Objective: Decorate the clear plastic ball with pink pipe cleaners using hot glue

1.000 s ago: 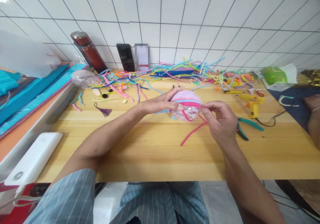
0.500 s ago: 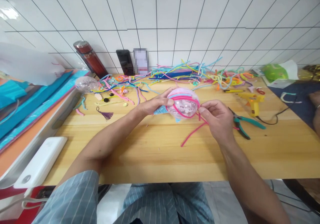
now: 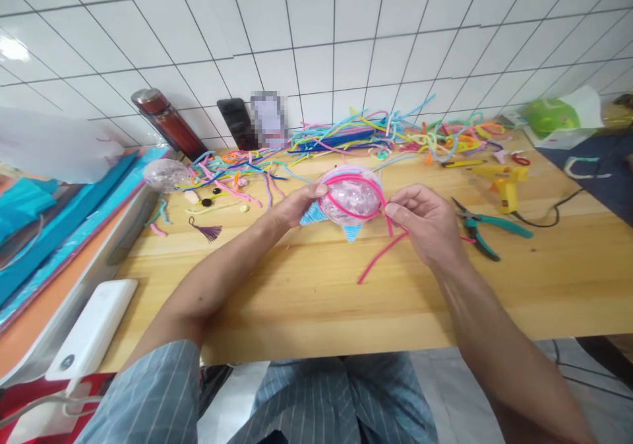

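Observation:
My left hand [image 3: 299, 206] grips the left side of a clear plastic ball [image 3: 353, 201], its thumb on the rim. Bands of hot-pink pipe cleaner [image 3: 341, 208] loop around the ball, with pale pink and lilac wrapping along its top. Pointed blue striped pieces [image 3: 351, 232] stick out below and at the left. At the ball's right edge, my right hand [image 3: 420, 220] pinches the pink pipe cleaner between thumb and forefinger, and a short end hangs down there. Another pink pipe cleaner [image 3: 373, 264] lies on the table, partly under my right hand.
Pliers [image 3: 487, 226] and a yellow glue gun [image 3: 505, 183] lie to the right. Coloured pipe cleaners [image 3: 341, 137] are heaped along the tiled wall. At left are a second clear ball [image 3: 165, 175], a purple tassel [image 3: 210, 231], a red flask [image 3: 171, 124] and a white power bank [image 3: 93, 325].
The camera view has tilted slightly. The ball has turned a little, so more of the blue pointed pieces shows. Both hands keep their hold.

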A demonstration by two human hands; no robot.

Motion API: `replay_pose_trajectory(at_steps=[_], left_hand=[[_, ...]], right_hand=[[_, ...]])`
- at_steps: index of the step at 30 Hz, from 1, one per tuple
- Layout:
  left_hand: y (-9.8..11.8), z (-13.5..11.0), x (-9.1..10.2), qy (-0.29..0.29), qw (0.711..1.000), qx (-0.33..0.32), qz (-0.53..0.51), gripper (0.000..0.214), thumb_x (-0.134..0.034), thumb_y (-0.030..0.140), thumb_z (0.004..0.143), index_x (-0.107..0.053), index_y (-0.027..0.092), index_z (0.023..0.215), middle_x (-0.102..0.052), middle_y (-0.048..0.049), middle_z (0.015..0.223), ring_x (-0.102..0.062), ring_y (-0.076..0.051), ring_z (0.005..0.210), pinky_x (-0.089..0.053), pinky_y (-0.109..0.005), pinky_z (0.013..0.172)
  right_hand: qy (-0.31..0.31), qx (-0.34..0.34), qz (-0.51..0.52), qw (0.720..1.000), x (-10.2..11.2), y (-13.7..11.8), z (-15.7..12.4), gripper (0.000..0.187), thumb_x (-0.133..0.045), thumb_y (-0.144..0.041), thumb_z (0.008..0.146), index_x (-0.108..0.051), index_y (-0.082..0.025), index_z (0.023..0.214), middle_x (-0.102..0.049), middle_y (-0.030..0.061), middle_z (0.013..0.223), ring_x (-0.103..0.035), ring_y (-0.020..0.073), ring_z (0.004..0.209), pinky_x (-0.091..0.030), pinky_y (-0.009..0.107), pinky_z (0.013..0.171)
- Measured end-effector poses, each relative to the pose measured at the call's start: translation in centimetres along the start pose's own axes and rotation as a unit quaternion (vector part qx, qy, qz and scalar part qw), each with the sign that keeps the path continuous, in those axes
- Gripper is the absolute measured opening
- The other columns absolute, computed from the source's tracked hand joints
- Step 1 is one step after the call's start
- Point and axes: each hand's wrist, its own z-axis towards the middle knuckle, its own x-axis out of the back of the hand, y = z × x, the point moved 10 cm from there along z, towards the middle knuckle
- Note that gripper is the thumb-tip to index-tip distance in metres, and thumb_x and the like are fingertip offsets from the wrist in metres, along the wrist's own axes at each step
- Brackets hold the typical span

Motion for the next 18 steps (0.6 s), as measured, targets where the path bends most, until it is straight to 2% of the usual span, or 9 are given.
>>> replay_pose_trajectory(at_steps=[11,18], left_hand=[[-0.7,0.0,0.2,0.006,1.0,0.009,-0.01,0.089,-0.09,0.067,0.059,-0.084,0.019,0.133,-0.093,-0.0138,0.123,-0.084,-0.048,0.136,-0.071,-0.054,0.112],[-1.3,-0.1,1.1,0.023,0.999,0.025,-0.018,0.085,-0.089,0.068,0.059,-0.087,0.019,0.128,-0.093,-0.014,0.122,-0.084,-0.048,0.134,-0.071,-0.054,0.111]], right_hand=[[-0.034,-0.005,-0.028,0.999,-0.9,0.4,0.0,0.036,-0.098,-0.05,0.079,-0.072,-0.027,0.088,-0.073,-0.003,0.075,-0.065,0.0151,0.066,-0.055,0.03,0.061],[-0.04,-0.024,-0.002,0.999,-1.2,0.6,0.1,0.038,-0.102,-0.048,0.075,-0.072,-0.026,0.085,-0.072,-0.0042,0.071,-0.06,0.0132,0.061,-0.053,0.028,0.06]])
